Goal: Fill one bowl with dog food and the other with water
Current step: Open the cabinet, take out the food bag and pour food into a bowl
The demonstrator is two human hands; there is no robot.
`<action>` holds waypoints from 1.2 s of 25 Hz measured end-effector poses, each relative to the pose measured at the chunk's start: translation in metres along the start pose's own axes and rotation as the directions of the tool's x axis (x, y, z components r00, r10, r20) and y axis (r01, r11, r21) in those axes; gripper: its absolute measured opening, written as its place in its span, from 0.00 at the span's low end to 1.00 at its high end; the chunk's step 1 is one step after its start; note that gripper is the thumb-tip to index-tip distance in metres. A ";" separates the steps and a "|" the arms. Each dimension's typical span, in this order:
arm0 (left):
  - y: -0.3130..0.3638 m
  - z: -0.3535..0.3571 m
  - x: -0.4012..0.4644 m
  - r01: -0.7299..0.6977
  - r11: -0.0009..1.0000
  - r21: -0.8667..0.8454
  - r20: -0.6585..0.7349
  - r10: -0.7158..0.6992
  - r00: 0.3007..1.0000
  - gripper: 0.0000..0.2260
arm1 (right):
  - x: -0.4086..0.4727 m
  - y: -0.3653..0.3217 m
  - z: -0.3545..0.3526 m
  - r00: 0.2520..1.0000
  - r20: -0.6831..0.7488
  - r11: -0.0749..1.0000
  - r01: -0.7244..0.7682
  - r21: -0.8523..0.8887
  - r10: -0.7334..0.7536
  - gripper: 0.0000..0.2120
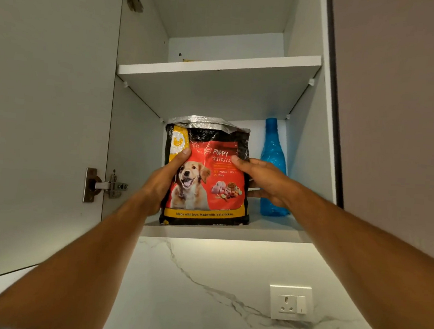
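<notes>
Two hands, left hand (162, 180) and right hand (263, 180), clasp the puppy food bag (206, 174) standing on the lower cupboard shelf (270, 229); its folded-over top could spill kibble if tilted, or nudge the blue bottle (273, 153) beside it

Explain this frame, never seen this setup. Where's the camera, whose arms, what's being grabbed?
There is no machine: a person wears one wide-angle camera on the head, so you see their own arms reaching up into an open wall cabinet. The left hand and right hand grip the two sides of a puppy food bag standing on the lower shelf. A blue bottle stands behind the right hand. Below are a marble wall and a wall socket. No bowls are in view.
</notes>
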State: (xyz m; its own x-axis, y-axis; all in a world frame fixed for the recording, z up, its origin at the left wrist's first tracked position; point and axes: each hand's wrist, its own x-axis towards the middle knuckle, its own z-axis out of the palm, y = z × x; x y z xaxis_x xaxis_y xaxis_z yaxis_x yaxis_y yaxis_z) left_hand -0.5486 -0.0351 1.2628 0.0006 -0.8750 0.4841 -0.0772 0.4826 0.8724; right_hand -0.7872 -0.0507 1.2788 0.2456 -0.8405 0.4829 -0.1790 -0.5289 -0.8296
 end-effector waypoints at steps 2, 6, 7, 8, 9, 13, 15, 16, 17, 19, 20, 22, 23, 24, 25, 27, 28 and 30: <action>-0.003 0.003 -0.008 -0.019 1.000 -0.003 -0.012 0.019 1.000 0.37 | -0.007 0.004 0.007 0.994 0.107 0.999 -0.013 0.031 0.010 0.21; -0.013 0.010 -0.030 -0.073 0.994 0.083 -0.008 0.074 0.997 0.36 | -0.015 0.021 0.015 0.984 0.157 0.989 0.060 0.133 -0.080 0.22; -0.013 0.011 -0.036 -0.099 0.991 0.095 -0.009 0.101 0.995 0.35 | -0.018 0.023 0.015 0.979 0.179 0.987 0.069 0.147 -0.095 0.30; -0.013 0.011 -0.041 -0.124 0.987 0.101 0.000 0.124 0.992 0.33 | -0.018 0.025 0.015 0.976 0.194 0.985 0.067 0.157 -0.098 0.37; -0.011 0.013 -0.047 -0.145 0.984 0.102 0.020 0.144 0.989 0.31 | -0.021 0.026 0.014 0.973 0.204 0.983 0.072 0.170 -0.106 0.41; -0.001 0.023 -0.076 -0.195 0.980 0.047 -0.087 0.199 0.976 0.35 | -0.045 0.013 0.013 0.968 0.154 0.961 0.161 0.224 -0.198 0.34; 0.005 0.029 -0.096 -0.235 0.972 0.021 -0.104 0.236 0.966 0.37 | -0.064 0.000 0.011 0.963 0.113 0.953 0.216 0.214 -0.244 0.31; 0.007 0.032 -0.107 -0.247 0.969 0.002 -0.097 0.246 0.964 0.36 | -0.074 -0.007 0.010 0.957 0.102 0.946 0.247 0.208 -0.272 0.30; 0.008 0.033 -0.117 -0.253 0.967 -0.021 -0.088 0.250 0.964 0.36 | -0.087 -0.013 0.010 0.949 0.098 0.939 0.275 0.204 -0.300 0.28; 0.004 0.036 -0.140 -0.260 0.963 -0.068 -0.074 0.255 0.964 0.36 | -0.116 -0.019 0.010 0.933 0.085 0.924 0.327 0.196 -0.348 0.26; -0.002 0.038 -0.152 -0.269 0.959 -0.089 -0.073 0.263 0.962 0.36 | -0.132 -0.017 0.011 0.928 0.071 0.919 0.347 0.187 -0.365 0.25; -0.021 0.044 -0.180 -0.264 0.958 -0.116 -0.062 0.258 0.964 0.36 | -0.167 -0.001 0.017 0.927 0.036 0.914 0.362 0.180 -0.374 0.26; -0.036 0.048 -0.193 -0.250 0.960 -0.125 -0.059 0.244 0.968 0.36 | -0.184 0.012 0.022 0.932 0.017 0.917 0.353 0.184 -0.362 0.27; -0.052 0.051 -0.206 -0.232 0.964 -0.132 -0.052 0.227 0.972 0.36 | -0.199 0.028 0.027 0.942 -0.001 0.926 0.330 0.181 -0.335 0.29; -0.072 0.055 -0.219 -0.206 0.970 -0.133 -0.045 0.201 0.978 0.36 | -0.214 0.047 0.032 0.955 -0.015 0.939 0.295 0.177 -0.297 0.31; -0.113 0.065 -0.245 -0.119 0.983 -0.142 -0.030 0.116 0.993 0.42 | -0.243 0.090 0.039 0.980 -0.021 0.963 0.198 0.181 -0.197 0.36; -0.134 0.069 -0.257 -0.069 0.986 -0.154 -0.019 0.066 0.998 0.44 | -0.257 0.110 0.042 0.990 -0.015 0.971 0.143 0.192 -0.143 0.37; -0.178 0.078 -0.280 0.052 0.981 -0.188 0.009 -0.051 0.999 0.44 | -0.283 0.150 0.044 1.000 -0.007 0.977 0.019 0.213 -0.018 0.40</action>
State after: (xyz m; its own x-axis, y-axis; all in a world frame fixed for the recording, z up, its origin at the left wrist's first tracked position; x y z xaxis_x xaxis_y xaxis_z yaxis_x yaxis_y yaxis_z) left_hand -0.6124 0.1209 0.9666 -0.0047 -0.8988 0.4384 0.1116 0.4352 0.8934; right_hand -0.8412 0.1131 1.0055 0.2420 -0.8318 0.4995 0.0327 -0.5076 -0.8610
